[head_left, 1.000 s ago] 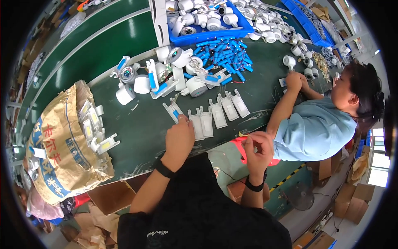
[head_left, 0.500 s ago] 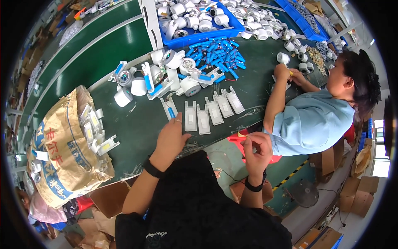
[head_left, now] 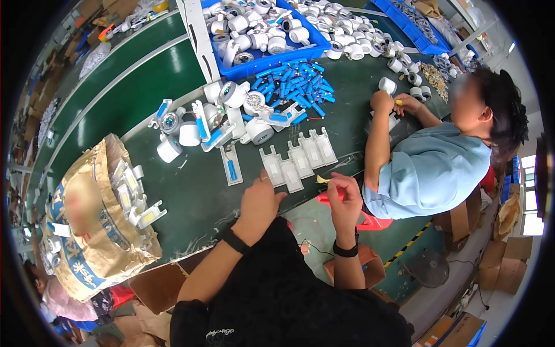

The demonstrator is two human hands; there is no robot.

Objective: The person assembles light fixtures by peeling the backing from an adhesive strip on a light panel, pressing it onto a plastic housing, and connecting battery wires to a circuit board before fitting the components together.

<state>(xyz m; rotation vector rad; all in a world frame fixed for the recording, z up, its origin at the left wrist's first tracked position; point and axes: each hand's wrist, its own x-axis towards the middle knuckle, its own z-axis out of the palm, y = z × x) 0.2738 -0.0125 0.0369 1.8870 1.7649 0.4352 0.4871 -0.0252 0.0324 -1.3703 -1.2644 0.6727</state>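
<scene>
My left hand (head_left: 258, 203) reaches over the bench, thumb apart, its fingertips at the lower end of the leftmost white plastic panel (head_left: 272, 165). That panel stands in a slanting row with several similar panels (head_left: 313, 152), each with two prongs at the top. Between its fingertips my right hand (head_left: 346, 203) pinches a small pale-yellow strip (head_left: 322, 179), just off the near edge of the bench. Left of the row lies a white housing (head_left: 226, 151) with a blue cylindrical battery (head_left: 232, 169) in it.
Behind are white lamp heads (head_left: 189, 134), loose blue batteries (head_left: 296, 84) and a blue crate (head_left: 272, 61) of white parts. A paper sack (head_left: 110, 196) with white panels stands left. At right a co-worker (head_left: 428, 156) handles a white part. A red stool (head_left: 373, 221) is below the edge.
My left hand has moved right, from the housing with the battery to the leftmost panel. The leftmost panels sit slightly farther right. My right hand has come left, still pinching the yellow strip.
</scene>
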